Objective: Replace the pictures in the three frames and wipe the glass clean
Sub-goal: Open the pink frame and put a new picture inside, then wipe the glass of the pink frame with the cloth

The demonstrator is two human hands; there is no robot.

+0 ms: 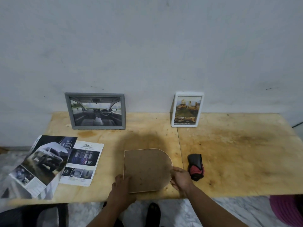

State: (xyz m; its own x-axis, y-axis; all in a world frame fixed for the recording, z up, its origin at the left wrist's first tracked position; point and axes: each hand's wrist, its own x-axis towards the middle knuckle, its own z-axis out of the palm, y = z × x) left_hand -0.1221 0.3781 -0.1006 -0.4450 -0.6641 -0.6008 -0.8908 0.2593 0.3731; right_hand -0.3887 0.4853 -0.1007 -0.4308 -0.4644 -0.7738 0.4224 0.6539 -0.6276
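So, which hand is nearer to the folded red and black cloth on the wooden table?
Right. The right hand grips the arched frame's curved edge, just left of the cloth; the left hand is on the frame's far side.

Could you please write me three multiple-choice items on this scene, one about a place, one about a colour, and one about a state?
1. Where does the red and black cloth lie?
A. On the leaflets
B. On the table, right of the arched frame
C. Against the wall

2. What colour is the frame standing at the back right?
A. White
B. Black
C. Red

3. How does the arched frame lie?
A. Upright against the wall
B. Flat, brown back up
C. Flat, picture up

Answers:
1 B: the cloth rests on the table beside the right hand.
2 A: the white frame leans at the wall.
3 B: only brown backing shows, with the left hand and right hand at its edges.
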